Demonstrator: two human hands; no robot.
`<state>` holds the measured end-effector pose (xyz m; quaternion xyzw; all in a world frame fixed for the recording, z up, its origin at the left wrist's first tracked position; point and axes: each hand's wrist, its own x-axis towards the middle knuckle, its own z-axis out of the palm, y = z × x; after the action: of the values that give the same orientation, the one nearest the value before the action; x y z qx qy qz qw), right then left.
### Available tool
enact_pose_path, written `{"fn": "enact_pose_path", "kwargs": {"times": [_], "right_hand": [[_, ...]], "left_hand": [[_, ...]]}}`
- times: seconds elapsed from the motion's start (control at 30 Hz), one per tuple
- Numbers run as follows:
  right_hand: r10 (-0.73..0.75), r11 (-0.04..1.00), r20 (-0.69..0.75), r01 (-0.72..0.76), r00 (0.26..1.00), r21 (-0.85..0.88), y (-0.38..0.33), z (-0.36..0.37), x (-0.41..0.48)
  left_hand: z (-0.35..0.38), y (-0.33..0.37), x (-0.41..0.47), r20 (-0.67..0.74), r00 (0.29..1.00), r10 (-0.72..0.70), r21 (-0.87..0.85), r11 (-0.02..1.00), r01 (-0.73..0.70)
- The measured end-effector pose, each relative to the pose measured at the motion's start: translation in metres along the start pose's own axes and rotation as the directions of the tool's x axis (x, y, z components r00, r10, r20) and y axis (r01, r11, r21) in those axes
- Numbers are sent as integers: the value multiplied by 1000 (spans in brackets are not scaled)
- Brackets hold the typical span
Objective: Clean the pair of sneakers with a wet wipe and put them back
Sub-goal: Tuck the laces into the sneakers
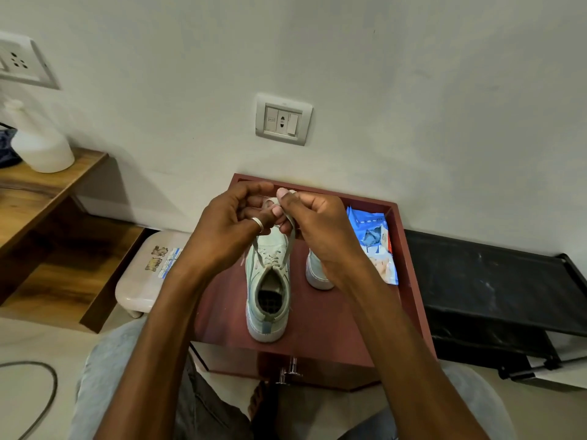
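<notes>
**Hands on laces above the sneaker tray**

Nearest the camera: the person's knees in light grey fabric, with both forearms extending forward over them.

Left to right:

1. A dark cable (44,395) loops on the floor at the lower left.
2. A wooden shelf unit (47,198) carries a white spray bottle (38,144) on its top board.
3. A white step stool (143,274) stands on the floor between the shelf unit and the tray.
4. The red-brown tray (409,249) sits on a cabinet against the wall. It has raised rims at the back and right. It holds three items:
   - the left sneaker (268,293), pale green, upright, heel toward the camera;
   - the right sneaker (316,274), largely hidden behind the right wrist, only its heel showing;
   - a blue wet wipe pack (374,246), lying against the right rim.
5. The left hand (228,223), with a ring, and the right hand (314,227) meet above the toe of the left sneaker. Both are closed, pinching the laces (287,249), which run up taut from the eyelets.
6. A black shoe rack (495,281) adjoins the tray on the right.

Clearances: bare tray floor shows between the two sneakers and left of the left sneaker. A wall socket (283,119) is mounted above the tray's back rim.
</notes>
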<state>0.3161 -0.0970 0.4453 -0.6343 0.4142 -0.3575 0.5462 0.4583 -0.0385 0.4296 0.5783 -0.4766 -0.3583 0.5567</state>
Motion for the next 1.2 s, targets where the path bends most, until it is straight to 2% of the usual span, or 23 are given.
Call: {"fn": "enact_pose_path", "kwargs": {"times": [0.13, 0.23, 0.3, 0.4, 0.47, 0.53, 0.7, 0.83, 0.97, 1.13, 1.2], "right_hand": [[18, 1000, -77, -18, 997, -4, 3, 4, 4], [61, 998, -148, -61, 987, 9, 6, 4, 9], [58, 997, -191, -68, 980, -47, 8, 4, 11], [-48, 977, -174, 10, 984, -213, 10, 3, 10], [-109, 944, -103, 70, 989, -323, 9, 2, 8], [-103, 916, -15, 89, 995, -390, 8, 2, 5], [-44, 942, 187, 103, 981, -319, 6, -7, 4], [-126, 924, 128, 164, 984, -347, 10, -8, 4], [-165, 950, 60, 175, 985, -259, 6, -7, 0], [-146, 950, -104, 110, 984, -293, 5, -12, 0], [-101, 971, -146, 66, 984, -230, 3, -15, 0]], "left_hand": [[-3, -3, -1, -41, 988, 149, 319, 939, -128], [-8, -5, 0, -7, 953, 302, 479, 838, -261], [-12, -10, 3, 35, 931, 363, 533, 781, -325], [-13, -14, 5, 34, 911, 410, 556, 750, -358], [-13, -13, 6, 13, 901, 433, 546, 752, -369], [-14, -13, 6, 6, 899, 438, 518, 768, -377], [-15, -11, 3, 6, 920, 392, 447, 822, -353], [-12, -10, 2, 10, 940, 342, 401, 859, -317], [-11, -9, 1, 8, 946, 324, 399, 866, -299], [-13, -5, -1, -22, 951, 308, 426, 864, -270], [-13, -3, -1, -27, 955, 295, 500, 831, -243]]}}
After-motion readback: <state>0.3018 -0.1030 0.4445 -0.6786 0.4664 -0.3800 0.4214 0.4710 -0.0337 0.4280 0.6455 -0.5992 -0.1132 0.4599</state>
